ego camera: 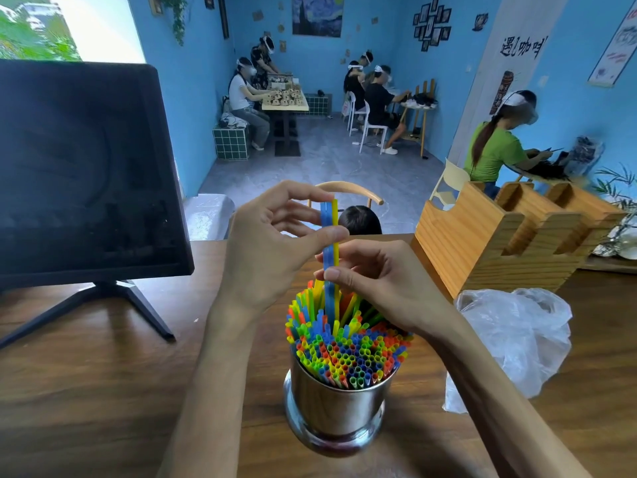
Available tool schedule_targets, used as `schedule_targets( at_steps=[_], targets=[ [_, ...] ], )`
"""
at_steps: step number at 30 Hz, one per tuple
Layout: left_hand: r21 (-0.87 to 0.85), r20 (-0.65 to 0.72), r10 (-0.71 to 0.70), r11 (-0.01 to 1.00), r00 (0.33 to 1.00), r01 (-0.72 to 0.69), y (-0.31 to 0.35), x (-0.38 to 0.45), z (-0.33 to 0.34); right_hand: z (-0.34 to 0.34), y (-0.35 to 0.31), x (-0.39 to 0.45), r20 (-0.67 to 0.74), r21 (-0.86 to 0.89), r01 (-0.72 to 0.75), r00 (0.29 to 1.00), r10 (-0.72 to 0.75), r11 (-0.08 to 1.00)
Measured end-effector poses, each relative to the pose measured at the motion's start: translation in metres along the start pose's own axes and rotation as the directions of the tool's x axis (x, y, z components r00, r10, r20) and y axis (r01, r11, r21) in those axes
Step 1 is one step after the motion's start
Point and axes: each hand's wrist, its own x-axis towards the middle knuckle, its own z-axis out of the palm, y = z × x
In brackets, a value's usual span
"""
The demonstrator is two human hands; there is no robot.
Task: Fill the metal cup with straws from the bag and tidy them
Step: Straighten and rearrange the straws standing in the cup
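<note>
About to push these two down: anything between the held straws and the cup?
Only the other straws, already packing the metal cup tightly. Both hands, left and right, pinch the blue and yellow straws upright, lower ends among the rest.

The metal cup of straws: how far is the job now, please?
Mostly done: the metal cup is packed with coloured straws. In hand: the left hand and right hand pinch a blue straw and a yellow straw standing above the rest. Left: seat these two and level the tops. The plastic bag looks nearly empty.
</note>
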Motion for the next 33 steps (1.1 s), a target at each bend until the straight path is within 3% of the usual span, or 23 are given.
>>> schedule_targets(
  at_steps=[5, 13, 16, 20, 24, 28, 33],
  targets=[
    [0.009, 0.018, -0.008, 1.0, 1.0, 0.008, 0.001, -0.001, 0.002, 0.001, -0.001, 0.0, -0.04, -0.063, 0.013, 0.999, -0.015, 0.998],
    [-0.027, 0.053, 0.067, 0.998, 0.996, -0.065, 0.013, -0.001, 0.001, -0.002, -0.004, -0.001, -0.085, -0.02, 0.023, 0.996, -0.024, 1.0],
    [-0.181, -0.091, 0.07, 0.98, 0.993, -0.086, 0.016, 0.003, -0.004, -0.005, -0.005, -0.002, -0.053, 0.137, 0.0, 0.999, 0.007, 0.991],
    [-0.429, -0.348, -0.052, 0.896, 0.936, -0.109, 0.017, 0.006, -0.012, -0.015, -0.009, -0.004, -0.097, 0.294, -0.003, 0.995, 0.033, 0.956],
    [-0.521, -0.458, -0.174, 0.847, 0.872, -0.105, 0.015, 0.002, -0.008, -0.022, -0.01, -0.003, -0.181, 0.441, -0.033, 0.975, 0.125, 0.897],
    [-0.548, -0.394, -0.284, 0.836, 0.874, 0.024, 0.008, -0.004, -0.01, -0.026, -0.016, 0.003, -0.313, 0.727, 0.026, 0.902, 0.298, 0.686],
    [-0.515, -0.136, -0.468, 0.786, 0.873, 0.341, -0.006, -0.011, -0.02, -0.03, -0.023, 0.008, -0.436, 0.783, 0.168, 0.835, 0.336, 0.599]
  ],
)
